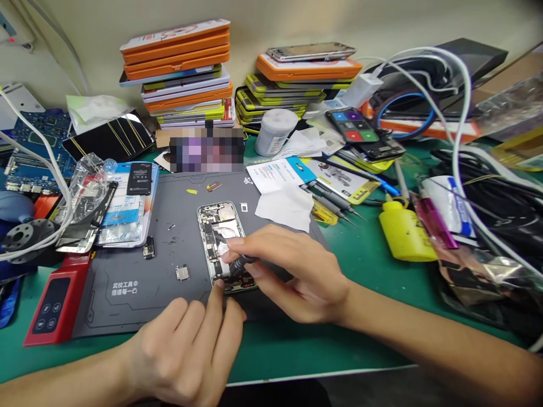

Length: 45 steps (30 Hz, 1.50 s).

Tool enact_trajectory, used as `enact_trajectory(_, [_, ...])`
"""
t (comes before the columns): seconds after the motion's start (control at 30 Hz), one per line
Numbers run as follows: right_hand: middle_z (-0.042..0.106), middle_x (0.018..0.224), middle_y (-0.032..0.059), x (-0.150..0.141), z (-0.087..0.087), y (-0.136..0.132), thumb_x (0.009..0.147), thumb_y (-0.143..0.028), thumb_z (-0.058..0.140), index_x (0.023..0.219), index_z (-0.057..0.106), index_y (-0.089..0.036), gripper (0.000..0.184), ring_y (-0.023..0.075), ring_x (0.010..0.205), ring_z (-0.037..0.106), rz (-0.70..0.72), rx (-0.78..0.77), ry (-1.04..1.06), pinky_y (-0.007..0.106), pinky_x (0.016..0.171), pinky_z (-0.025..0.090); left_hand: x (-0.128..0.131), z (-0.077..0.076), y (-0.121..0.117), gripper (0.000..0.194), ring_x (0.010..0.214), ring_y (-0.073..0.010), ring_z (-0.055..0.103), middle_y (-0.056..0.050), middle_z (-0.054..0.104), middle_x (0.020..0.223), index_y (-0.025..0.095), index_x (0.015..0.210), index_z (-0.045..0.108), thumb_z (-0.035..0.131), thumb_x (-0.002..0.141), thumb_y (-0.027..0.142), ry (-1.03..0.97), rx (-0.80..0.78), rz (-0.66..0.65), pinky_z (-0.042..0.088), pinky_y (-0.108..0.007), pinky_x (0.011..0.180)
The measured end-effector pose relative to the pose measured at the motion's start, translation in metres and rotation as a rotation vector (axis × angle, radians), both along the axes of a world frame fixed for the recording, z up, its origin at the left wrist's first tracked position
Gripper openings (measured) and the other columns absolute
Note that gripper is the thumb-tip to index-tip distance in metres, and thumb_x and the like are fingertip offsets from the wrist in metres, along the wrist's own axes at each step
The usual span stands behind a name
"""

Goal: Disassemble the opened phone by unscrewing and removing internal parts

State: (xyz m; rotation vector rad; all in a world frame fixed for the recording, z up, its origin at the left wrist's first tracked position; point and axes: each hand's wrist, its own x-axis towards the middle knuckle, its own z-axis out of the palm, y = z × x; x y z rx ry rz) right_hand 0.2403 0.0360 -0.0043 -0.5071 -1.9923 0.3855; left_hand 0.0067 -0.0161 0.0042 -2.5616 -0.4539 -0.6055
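An opened smartphone (231, 226), its screen off and inner boards bare, lies on a dark grey work mat (165, 192). My left hand (182, 345) is curled, with its index fingertip pressing on the phone's lower left part. Pinched in my right hand (297, 271) is a dark screwdriver (240, 263) with a ribbed grip, held over the phone's lower half; its tip is hard to make out. Left of the phone lie a small metal bracket (182, 273) and a camera module (148, 247). A SIM tray (243, 207) rests beyond its upper right corner.
Stacks of orange and yellow boxes (178, 51) stand against the wall. A battery (139, 178) lies on packaging at left, near a red control panel (55, 305). At right are screwdrivers (326, 198), a yellow bottle (403, 232) and tangled cables (487, 209).
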Motion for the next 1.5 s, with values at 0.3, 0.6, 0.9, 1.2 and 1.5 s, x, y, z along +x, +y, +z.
enact_trajectory(0.3, [0.082,0.097,0.0061,0.0,0.003,0.001,0.1,-0.001,0.06,0.137,0.066,-0.014,0.04,0.016,0.091,0.076,0.032,0.078,-0.024,0.03,0.081,0.062,0.002,-0.002,0.002,0.025,0.055,-0.019,0.063,-0.018,0.084,0.09,0.001,0.104,0.079,0.076,0.094,0.023,-0.044,-0.035,0.0,0.032,-0.036,0.047])
enact_trajectory(0.6, [0.08,0.094,0.0044,0.001,0.008,0.001,0.101,-0.005,0.065,0.13,0.07,-0.016,0.032,0.0156,0.083,0.074,-0.007,0.102,-0.042,0.03,0.075,0.063,0.002,-0.002,0.001,0.025,0.056,-0.0203,0.063,-0.017,0.084,0.089,0.004,0.104,0.078,0.074,0.095,0.026,-0.049,-0.044,-0.009,0.033,-0.036,0.048])
enact_trajectory(0.9, [0.083,0.101,0.009,0.004,0.008,0.0,0.102,-0.003,0.058,0.128,0.071,-0.012,0.031,0.0171,0.096,0.079,0.028,0.136,-0.042,0.029,0.087,0.068,0.002,0.001,0.004,0.026,0.054,-0.0199,0.063,-0.018,0.084,0.088,0.005,0.102,0.079,0.071,0.095,0.028,-0.019,-0.043,-0.053,0.033,-0.035,0.043])
enact_trajectory(1.2, [0.084,0.103,0.0094,0.006,0.009,0.003,0.102,-0.007,0.062,0.136,0.069,-0.015,0.035,0.0195,0.091,0.08,-0.025,0.135,-0.054,0.033,0.084,0.069,0.003,0.003,0.005,0.026,0.053,-0.0178,0.063,-0.016,0.084,0.089,0.006,0.103,0.08,0.068,0.097,0.028,0.0,-0.068,-0.046,0.033,-0.033,0.041])
enact_trajectory(1.5, [0.084,0.098,0.0059,-0.001,0.012,0.01,0.1,-0.005,0.062,0.14,0.066,-0.02,0.043,0.0188,0.085,0.08,-0.018,0.116,-0.072,0.033,0.08,0.069,0.002,0.002,0.005,0.027,0.054,-0.0184,0.063,-0.017,0.084,0.09,0.005,0.103,0.081,0.068,0.096,0.028,-0.005,-0.073,-0.053,0.034,-0.034,0.043])
